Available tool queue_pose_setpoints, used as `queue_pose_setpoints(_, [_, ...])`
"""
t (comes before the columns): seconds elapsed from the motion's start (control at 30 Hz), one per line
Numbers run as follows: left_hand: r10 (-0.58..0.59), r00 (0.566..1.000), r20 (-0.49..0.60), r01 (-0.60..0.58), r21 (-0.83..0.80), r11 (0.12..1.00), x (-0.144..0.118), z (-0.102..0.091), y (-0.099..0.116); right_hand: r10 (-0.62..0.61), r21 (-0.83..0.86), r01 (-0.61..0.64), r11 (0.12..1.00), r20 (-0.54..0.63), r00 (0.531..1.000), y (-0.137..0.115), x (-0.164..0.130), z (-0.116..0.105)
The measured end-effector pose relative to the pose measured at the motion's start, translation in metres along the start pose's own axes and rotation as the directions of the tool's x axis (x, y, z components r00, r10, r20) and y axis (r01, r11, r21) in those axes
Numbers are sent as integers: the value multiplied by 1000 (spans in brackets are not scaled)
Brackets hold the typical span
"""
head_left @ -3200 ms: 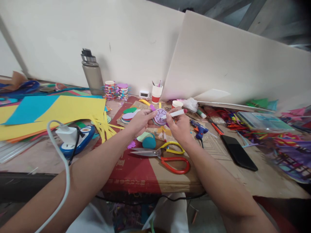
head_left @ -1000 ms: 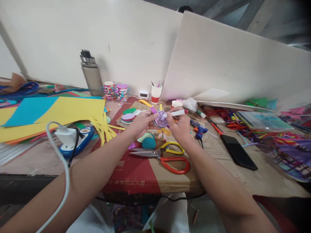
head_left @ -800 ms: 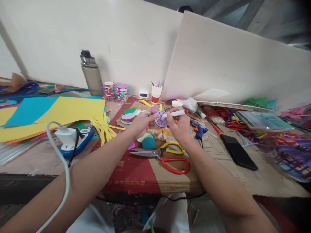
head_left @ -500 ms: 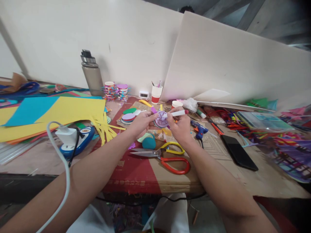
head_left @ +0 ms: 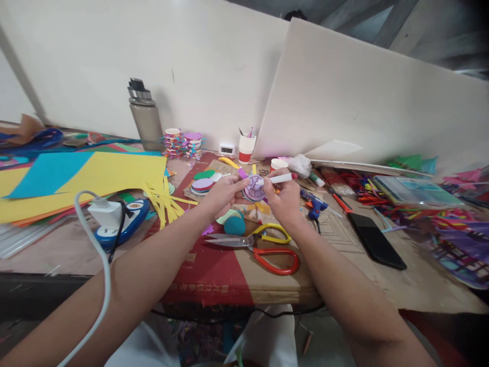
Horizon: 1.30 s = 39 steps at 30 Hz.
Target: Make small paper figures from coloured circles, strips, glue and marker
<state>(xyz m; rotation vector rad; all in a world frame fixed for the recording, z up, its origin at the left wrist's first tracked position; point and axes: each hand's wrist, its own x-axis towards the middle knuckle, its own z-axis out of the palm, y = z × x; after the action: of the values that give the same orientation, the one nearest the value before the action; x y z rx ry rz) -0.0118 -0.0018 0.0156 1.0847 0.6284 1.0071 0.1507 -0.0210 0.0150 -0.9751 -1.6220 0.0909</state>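
My left hand (head_left: 225, 195) pinches the left edge of a purple paper disc (head_left: 253, 191) that bears dark drawn lines. In my right hand (head_left: 284, 196) is a marker pen (head_left: 278, 179), white with a red end, its tip at the disc's face. Below the hands lie scissors (head_left: 248, 242) with one yellow and one red handle, blades toward the left. Teal and pale green paper circles (head_left: 234, 225) sit just above the blades. A stack of coloured paper circles (head_left: 202, 184) is left of my left hand.
A blue power strip (head_left: 128, 224) with a white cable lies at left, near yellow paper sheets (head_left: 114, 171). A bottle (head_left: 145, 117) and paper cups (head_left: 246, 148) stand behind. To the right are a blue glue gun (head_left: 315, 204) and a phone (head_left: 376, 240).
Almost nothing differs. Both hands keep their hold on the disc and the marker pen, and the view has shifted very slightly.
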Motion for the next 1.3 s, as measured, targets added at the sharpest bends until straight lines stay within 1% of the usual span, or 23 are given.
queue_pose_setpoints(0.13, [12, 1000, 5, -12, -18, 1000, -1, 1, 3, 20, 20, -20, 1000, -6, 1000, -1, 0, 0])
queue_pose_setpoints(0.3, [19, 998, -56, -22, -53, 998, -1, 0, 6, 51, 45, -50, 998, -29, 998, -1, 1, 1])
queue_pose_setpoints(0.37, [1, 997, -76, -6, -65, 998, 0, -1, 7, 74, 112, -69, 991, -46, 996, -2, 1, 1])
queue_pose_setpoints(0.43, [-7, 995, -104, -1, -83, 997, 1, -2, 7, 118, 220, -99, 970, -73, 990, -4, 2, 1])
queue_pose_setpoints(0.5, [0, 991, -137, -15, -112, 994, 3, -4, 7, 178, 330, -132, 935, -113, 978, -4, 3, 1])
queue_pose_setpoints(0.57, [3, 986, -166, -28, -145, 989, 4, -6, 6, 232, 420, -159, 894, -129, 964, -3, 5, 1])
queue_pose_setpoints(0.63, [-5, 984, -176, -24, -166, 986, 5, -7, 6, 255, 492, -173, 853, -104, 961, -1, 5, 3])
queue_pose_setpoints(0.7, [-13, 983, -181, -19, -173, 985, 5, -7, 5, 254, 533, -188, 825, -53, 966, 1, 5, 4])
queue_pose_setpoints(0.77, [-20, 980, -197, -15, -175, 984, 5, -8, 4, 255, 542, -206, 815, -16, 967, 2, 4, 6])
queue_pose_setpoints(0.83, [-33, 978, -208, -5, -178, 984, 5, -8, 3, 268, 534, -224, 815, -5, 963, 1, 3, 7])
queue_pose_setpoints(1.03, [-62, 988, -141, 32, -205, 978, 3, -5, 1, 285, 501, -241, 831, -12, 958, -1, 3, 7])
queue_pose_setpoints(1.17, [-45, 987, -152, 11, -216, 976, 2, -2, 0, 249, 463, -215, 860, -13, 968, -1, 2, 8])
queue_pose_setpoints(1.3, [-9, 993, -121, -17, -217, 976, 4, -2, -1, 185, 372, -170, 912, -4, 983, 0, -1, 8])
